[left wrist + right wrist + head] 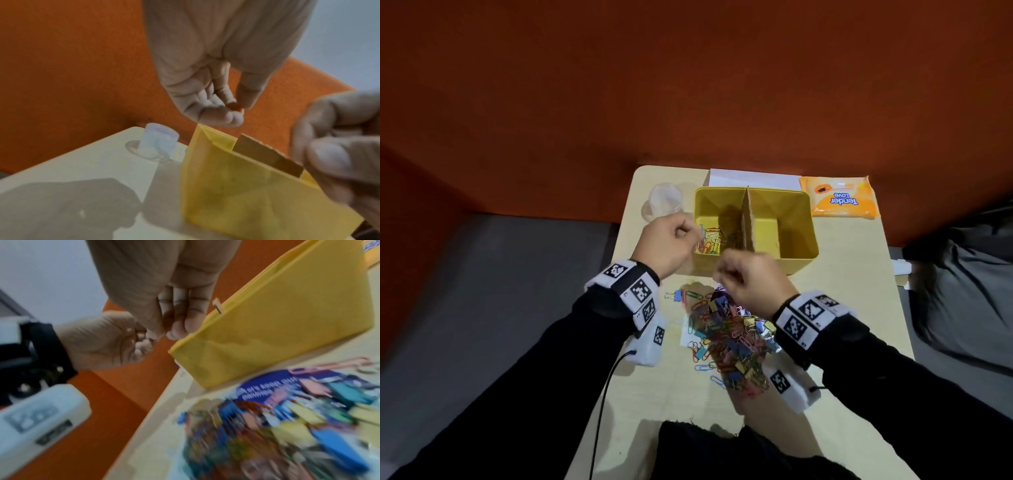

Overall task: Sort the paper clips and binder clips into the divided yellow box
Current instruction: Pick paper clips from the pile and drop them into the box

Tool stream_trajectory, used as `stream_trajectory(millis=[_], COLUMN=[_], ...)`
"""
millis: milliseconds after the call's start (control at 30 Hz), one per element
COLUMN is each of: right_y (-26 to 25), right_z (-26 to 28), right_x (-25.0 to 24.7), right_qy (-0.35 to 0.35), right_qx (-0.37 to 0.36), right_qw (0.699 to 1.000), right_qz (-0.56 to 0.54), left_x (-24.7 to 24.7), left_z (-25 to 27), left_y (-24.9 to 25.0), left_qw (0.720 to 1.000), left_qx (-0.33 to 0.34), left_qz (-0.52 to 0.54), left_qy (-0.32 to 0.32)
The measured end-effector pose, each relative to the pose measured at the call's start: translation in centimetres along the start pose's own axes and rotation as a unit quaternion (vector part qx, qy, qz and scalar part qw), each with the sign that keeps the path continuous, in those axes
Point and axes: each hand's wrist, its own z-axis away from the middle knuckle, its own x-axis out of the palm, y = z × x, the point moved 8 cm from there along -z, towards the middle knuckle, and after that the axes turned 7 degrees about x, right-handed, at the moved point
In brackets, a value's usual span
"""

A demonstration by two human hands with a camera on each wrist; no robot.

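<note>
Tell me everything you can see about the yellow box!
The yellow box is a rectangular open tub, plastic by its look, standing upright toward the far end of the pale table. A brown cardboard divider splits it into two compartments. The left compartment holds colourful paper clips; the right compartment looks nearly empty. The left hand is at its left rim and the right hand in front of its near wall; touching cannot be told.

Dim head view, edges bowed; wrist views blurred (motion smear).
</note>
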Motion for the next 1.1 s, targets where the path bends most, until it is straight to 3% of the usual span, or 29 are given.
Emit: stream_trajectory(millis=[100, 267, 433, 633, 933, 1100], right_y=[1.6, 2.9, 3.0, 3.7, 4.0, 4.6], right_z=[0.5, -0.1, -0.9, -0.9, -0.5, -0.4], right_x=[3.4, 6.7, 7.5, 8.0, 7.2, 6.2], right_qy=[-0.064, -0.137, -0.162, -0.174, -0.143, -0.090], right_qx=[-0.008, -0.023, -0.036, -0.028, 0.010, 0.032], right_qw=[0.992, 0.967, 0.943, 0.940, 0.952, 0.974], right_qz=[0.105, 0.214, 0.289, 0.291, 0.270, 0.204], left_x=[-0.1, 1.9, 4.4, 6.1, 6.9, 6.9], left_z=[2.0, 3.6, 3.1, 2.3, 2.1, 2.2], left_y=[-2.7, -6.8, -7.2, -6.9, -6.4, -6.7], left_qw=[0.997, 0.969, 0.934, 0.897, 0.917, 0.936], left_qx=[-0.030, -0.075, -0.015, 0.012, -0.019, -0.033], left_qz=[-0.072, -0.227, -0.326, -0.399, -0.360, -0.314], left_qy=[0.009, -0.060, -0.148, -0.190, -0.167, -0.157])
